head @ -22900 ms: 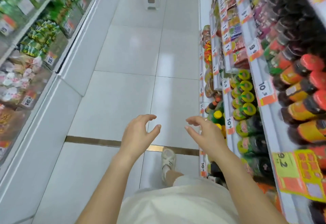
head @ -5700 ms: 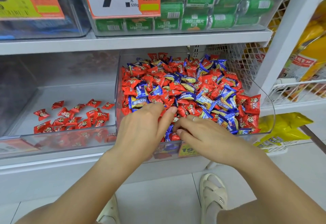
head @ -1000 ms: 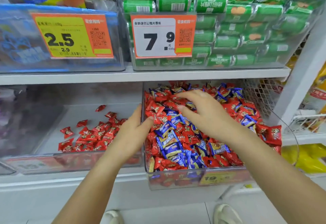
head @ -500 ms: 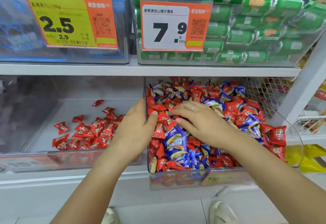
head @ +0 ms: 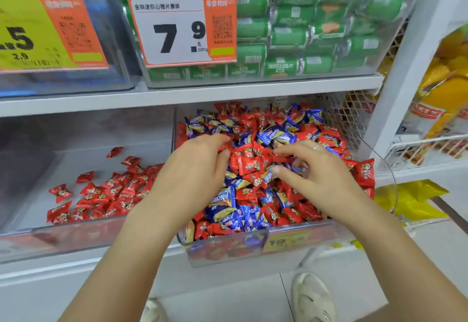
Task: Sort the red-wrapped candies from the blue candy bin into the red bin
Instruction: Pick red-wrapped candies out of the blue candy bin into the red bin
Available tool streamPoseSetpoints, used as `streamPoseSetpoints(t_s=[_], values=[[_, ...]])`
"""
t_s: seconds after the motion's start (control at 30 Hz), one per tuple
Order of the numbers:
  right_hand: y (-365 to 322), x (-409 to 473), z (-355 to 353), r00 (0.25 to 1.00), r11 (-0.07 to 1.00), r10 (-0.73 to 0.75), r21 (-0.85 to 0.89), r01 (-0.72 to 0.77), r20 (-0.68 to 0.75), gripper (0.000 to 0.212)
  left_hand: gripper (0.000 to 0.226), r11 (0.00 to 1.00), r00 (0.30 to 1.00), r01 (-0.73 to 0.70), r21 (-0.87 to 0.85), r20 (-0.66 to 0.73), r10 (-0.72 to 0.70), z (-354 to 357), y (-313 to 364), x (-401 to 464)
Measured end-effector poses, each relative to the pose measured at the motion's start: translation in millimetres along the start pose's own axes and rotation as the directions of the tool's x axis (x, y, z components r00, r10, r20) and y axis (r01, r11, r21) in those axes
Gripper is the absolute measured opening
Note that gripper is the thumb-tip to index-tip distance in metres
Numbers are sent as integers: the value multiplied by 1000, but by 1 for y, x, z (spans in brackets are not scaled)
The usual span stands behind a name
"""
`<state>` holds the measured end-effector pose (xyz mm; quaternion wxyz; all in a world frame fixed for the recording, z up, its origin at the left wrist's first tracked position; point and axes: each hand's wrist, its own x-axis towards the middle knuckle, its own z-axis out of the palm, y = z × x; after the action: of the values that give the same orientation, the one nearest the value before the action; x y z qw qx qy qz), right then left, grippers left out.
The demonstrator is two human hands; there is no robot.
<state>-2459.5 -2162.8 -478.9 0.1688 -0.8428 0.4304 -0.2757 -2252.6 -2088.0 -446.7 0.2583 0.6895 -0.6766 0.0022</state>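
A clear bin (head: pixel 228 245) on the lower shelf holds a heap of mixed candies, red-wrapped (head: pixel 249 165) and blue-wrapped (head: pixel 222 198). To its left, a second clear bin (head: pixel 63 236) holds only red candies (head: pixel 106 195) spread thinly on its floor. Both hands are inside the mixed bin. My left hand (head: pixel 195 169) is cupped at the left side of the heap, its fingers and thumb curled round red candies. My right hand (head: pixel 314 177) lies across the middle, index finger and thumb pinching at a red wrapper.
A shelf board (head: pixel 228 93) runs just above both bins, bearing a bin of green rolls (head: pixel 304 30) and price tags. A wire basket (head: pixel 430 146) and yellow packs (head: pixel 410 200) sit to the right. My sandalled feet (head: pixel 312 296) stand on the tile floor below.
My left hand has moved from the bin's left wall further into the candy heap. My right hand has shifted slightly right and curls over the red candies between the two hands.
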Motion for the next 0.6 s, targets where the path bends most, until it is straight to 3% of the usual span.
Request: streamPoseSetpoints(t_s=[0.13, 0.27, 0.43, 0.6], values=[[-10, 3, 6, 986, 997, -24, -68, 35, 164, 80, 75, 988, 985, -60, 142, 171, 35, 25, 11, 15], [-16, 18, 17, 969, 972, -25, -220, 81, 245, 102, 98, 993, 939, -16, 119, 343, -26, 43, 7, 32], [-15, 35, 22, 949, 961, 45, -274, 44, 312, 107, 80, 987, 945, -67, 144, 325, 17, 44, 7, 37], [-18, 35, 22, 974, 975, 10, -217, 40, 224, 69, 41, 995, 976, -82, 64, 207, 67, 38, 7, 33]])
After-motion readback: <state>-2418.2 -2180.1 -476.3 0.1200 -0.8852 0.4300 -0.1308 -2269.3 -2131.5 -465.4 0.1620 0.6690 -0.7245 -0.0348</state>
